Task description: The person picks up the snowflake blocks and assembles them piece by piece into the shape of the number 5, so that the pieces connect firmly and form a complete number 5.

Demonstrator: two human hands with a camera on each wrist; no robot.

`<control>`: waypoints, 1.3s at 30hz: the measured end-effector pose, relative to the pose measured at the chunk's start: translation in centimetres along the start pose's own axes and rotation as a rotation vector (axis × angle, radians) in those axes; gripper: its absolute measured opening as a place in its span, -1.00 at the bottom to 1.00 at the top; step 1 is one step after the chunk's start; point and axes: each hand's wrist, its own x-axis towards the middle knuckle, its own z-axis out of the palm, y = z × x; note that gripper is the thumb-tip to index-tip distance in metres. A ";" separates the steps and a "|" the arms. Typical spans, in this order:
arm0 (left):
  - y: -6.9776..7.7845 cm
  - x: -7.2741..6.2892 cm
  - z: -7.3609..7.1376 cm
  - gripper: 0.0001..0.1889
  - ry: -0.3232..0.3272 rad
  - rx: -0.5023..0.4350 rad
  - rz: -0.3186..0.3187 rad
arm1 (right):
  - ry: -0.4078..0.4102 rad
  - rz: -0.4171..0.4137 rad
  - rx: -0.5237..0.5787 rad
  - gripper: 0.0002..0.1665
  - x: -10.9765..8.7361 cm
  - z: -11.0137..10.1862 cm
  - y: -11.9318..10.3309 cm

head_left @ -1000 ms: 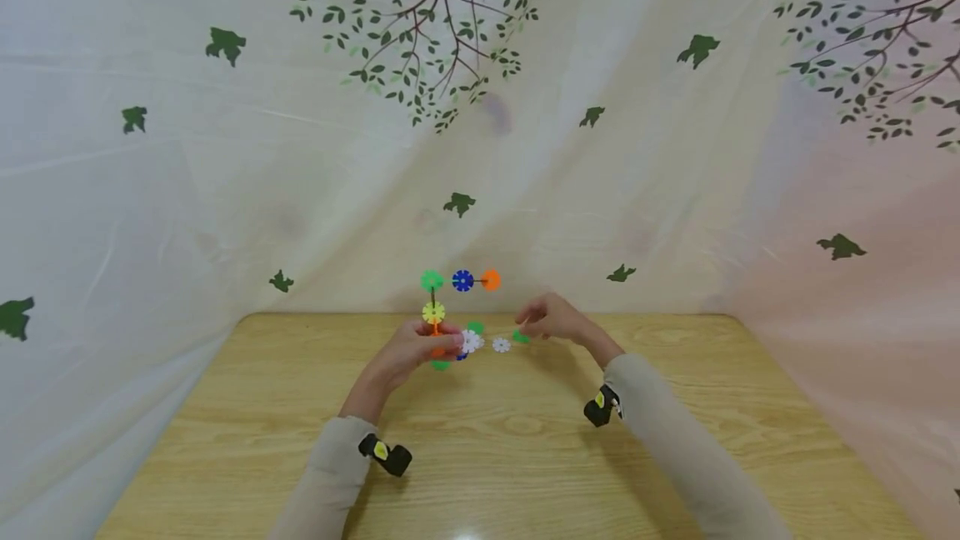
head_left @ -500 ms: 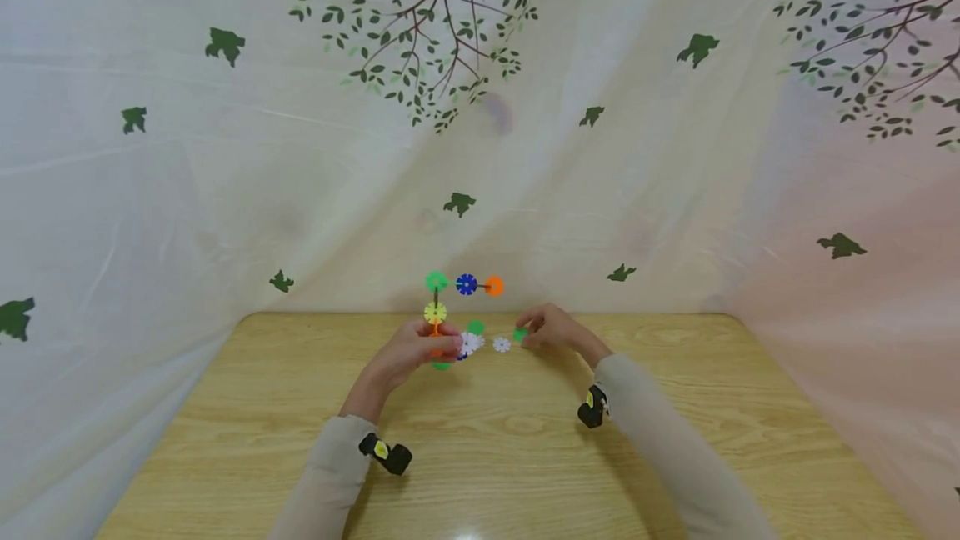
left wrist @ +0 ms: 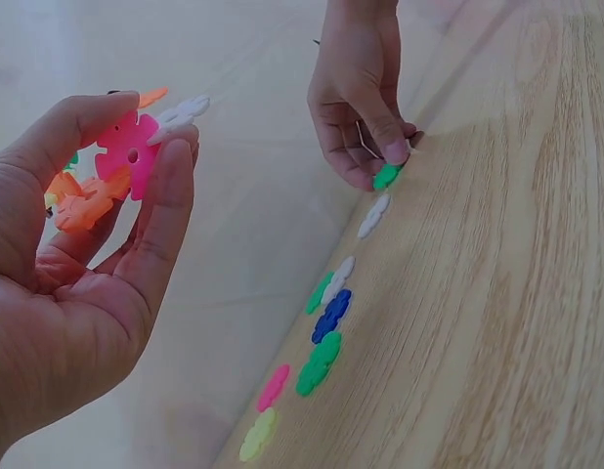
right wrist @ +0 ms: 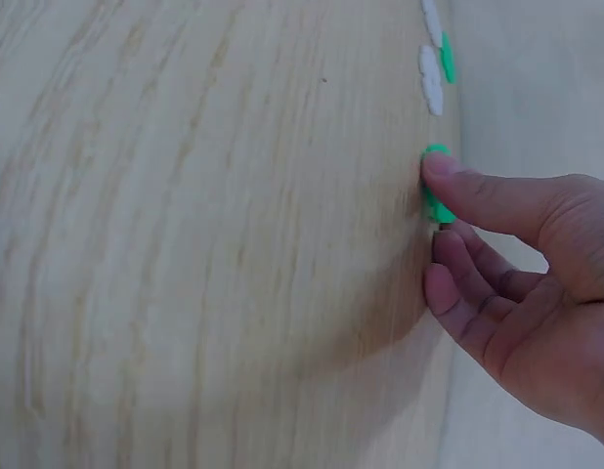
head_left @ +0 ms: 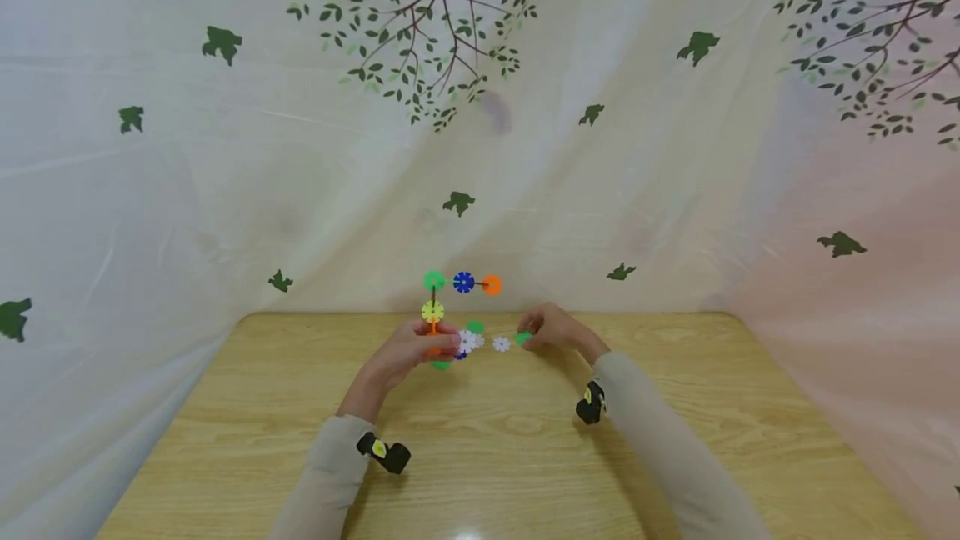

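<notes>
My left hand (head_left: 408,351) grips a chain of joined snowflake discs above the table. In the left wrist view its thumb and fingers pinch a pink snowflake disc (left wrist: 129,156), with a white disc (left wrist: 181,115) and an orange disc (left wrist: 90,200) joined on. In the head view the chain rises through a yellow disc (head_left: 432,312) and a green disc (head_left: 433,281), then runs right through a blue disc (head_left: 463,282) to an orange disc (head_left: 492,285). My right hand (head_left: 557,330) pinches a loose green snowflake disc (right wrist: 438,186) at the tabletop, thumb on its face.
Loose discs lie in a row along the table's far part: a white one (left wrist: 374,216), a blue one (left wrist: 331,316), a green one (left wrist: 319,362), a pink one (left wrist: 274,388) and a yellow one (left wrist: 258,434). A pale printed curtain (head_left: 360,190) hangs behind the wooden table (head_left: 480,457).
My right hand has come down and slightly inward, and its fingers have taken hold of the green disc, which has tilted. The left hand's chain has barely shifted.
</notes>
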 end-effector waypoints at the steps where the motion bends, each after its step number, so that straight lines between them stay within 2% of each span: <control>1: 0.0 0.0 0.0 -0.80 0.002 -0.001 0.001 | -0.011 0.001 0.001 -0.74 0.0 -0.1 -0.1; 9: -0.1 0.0 -0.2 -0.85 0.012 -0.009 0.006 | -0.097 0.034 0.089 -0.74 -0.6 -1.1 -0.2; 16: -0.4 0.0 -0.2 -0.81 0.005 -0.027 0.023 | -0.086 0.008 0.236 -0.64 -1.4 -1.0 -0.2; 21: -0.5 0.1 0.0 -0.84 0.016 -0.046 0.031 | -0.040 -0.026 0.349 -0.60 -1.9 -0.2 -1.4; 26: -0.6 0.2 0.2 -0.84 0.017 -0.053 0.042 | 0.032 -0.088 0.428 -0.66 -2.5 0.7 -3.2; 34: -0.6 0.4 0.4 -0.83 0.027 -0.060 0.042 | 0.134 -0.158 0.521 -0.70 -3.1 2.2 -6.0; 39: -0.3 0.4 0.6 -0.85 0.032 -0.070 0.055 | 0.190 -0.199 0.562 -0.75 -3.2 2.9 -7.0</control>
